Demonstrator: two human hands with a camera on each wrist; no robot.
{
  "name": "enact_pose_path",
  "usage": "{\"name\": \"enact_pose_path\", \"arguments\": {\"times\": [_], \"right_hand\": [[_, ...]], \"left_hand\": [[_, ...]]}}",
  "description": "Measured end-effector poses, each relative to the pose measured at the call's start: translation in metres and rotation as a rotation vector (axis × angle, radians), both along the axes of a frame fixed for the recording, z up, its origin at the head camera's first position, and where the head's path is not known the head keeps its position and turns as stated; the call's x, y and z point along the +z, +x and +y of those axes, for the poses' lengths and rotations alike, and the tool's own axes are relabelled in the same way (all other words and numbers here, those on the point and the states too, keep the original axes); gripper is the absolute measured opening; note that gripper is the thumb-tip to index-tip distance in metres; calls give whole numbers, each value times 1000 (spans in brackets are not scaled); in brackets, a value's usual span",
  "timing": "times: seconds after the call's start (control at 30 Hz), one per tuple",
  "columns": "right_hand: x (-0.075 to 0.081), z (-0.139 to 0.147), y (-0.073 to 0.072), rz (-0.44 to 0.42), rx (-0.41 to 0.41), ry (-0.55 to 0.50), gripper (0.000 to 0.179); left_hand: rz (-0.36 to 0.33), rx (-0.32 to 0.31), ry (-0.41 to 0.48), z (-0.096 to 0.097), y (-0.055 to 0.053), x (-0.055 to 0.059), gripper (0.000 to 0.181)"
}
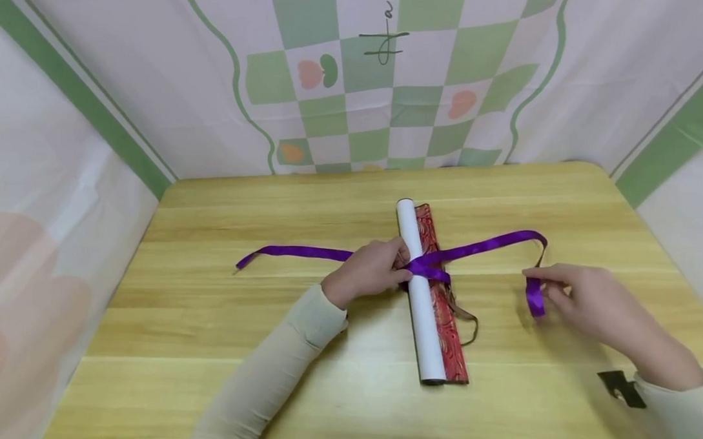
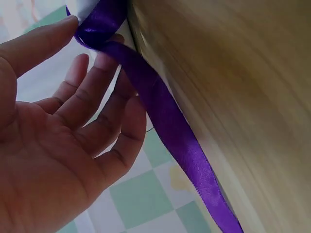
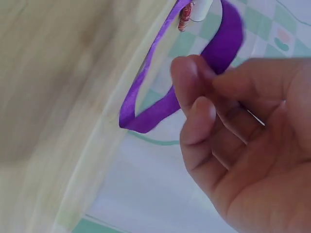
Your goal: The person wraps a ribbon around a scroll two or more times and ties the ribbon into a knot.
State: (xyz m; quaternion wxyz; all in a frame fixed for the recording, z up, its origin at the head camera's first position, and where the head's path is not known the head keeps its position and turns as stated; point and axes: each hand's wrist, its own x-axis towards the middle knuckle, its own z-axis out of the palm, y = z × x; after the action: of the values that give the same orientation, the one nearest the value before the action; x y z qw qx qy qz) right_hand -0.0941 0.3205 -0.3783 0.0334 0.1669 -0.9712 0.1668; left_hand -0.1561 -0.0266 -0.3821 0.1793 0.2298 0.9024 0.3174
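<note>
A white roll (image 1: 426, 332) with a red patterned strip (image 1: 449, 329) along its right side lies lengthwise on the table. Around its middle a purple ribbon (image 1: 484, 245) is crossed, one tail stretching left and the other right. My left hand (image 1: 370, 266) is at the crossing; in the left wrist view its thumb and a fingertip pinch the ribbon (image 2: 99, 29) against the roll. Off to the right, my right hand (image 1: 598, 305) pinches the right tail between thumb and forefinger, and a short end hangs below. The right wrist view shows this ribbon (image 3: 226, 43) curving past the fingertips.
A thin brown cord (image 1: 472, 324) loops out from the red strip onto the wooden table (image 1: 206, 382). Beside the right cuff is a small dark piece (image 1: 621, 388). Behind the table hangs a green-and-white checked cloth (image 1: 367, 110).
</note>
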Motion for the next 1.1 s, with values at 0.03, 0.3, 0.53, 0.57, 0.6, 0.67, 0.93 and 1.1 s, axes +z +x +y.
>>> {"name": "enact_pose_path", "arguments": {"times": [0.03,0.3,0.53,0.57,0.6,0.67,0.93,1.1], "right_hand": [[1,-1,-1,27,-5,6,30],[0,-9,-1,215,25,3,14],[-3,-43,9,210,189,-178,8],[-3,-49,10,183,205,-193,9],[-3,-56,11,148,215,-202,11],[-2,-69,12,70,215,-216,16],[-12,-101,16,-210,202,-243,33],[-15,-112,15,-300,194,-241,42]], "left_hand": [[1,2,10,0,0,0,20],[-42,-11,145,-3,-4,-3,27],[-130,-25,276,-4,-5,-2,31],[-136,-29,282,-3,-4,-2,30],[-142,-33,287,-2,-4,-2,29],[-159,-36,296,0,-3,-2,26],[-178,-21,300,6,0,-1,27],[-192,23,360,5,-1,-1,30]]}}
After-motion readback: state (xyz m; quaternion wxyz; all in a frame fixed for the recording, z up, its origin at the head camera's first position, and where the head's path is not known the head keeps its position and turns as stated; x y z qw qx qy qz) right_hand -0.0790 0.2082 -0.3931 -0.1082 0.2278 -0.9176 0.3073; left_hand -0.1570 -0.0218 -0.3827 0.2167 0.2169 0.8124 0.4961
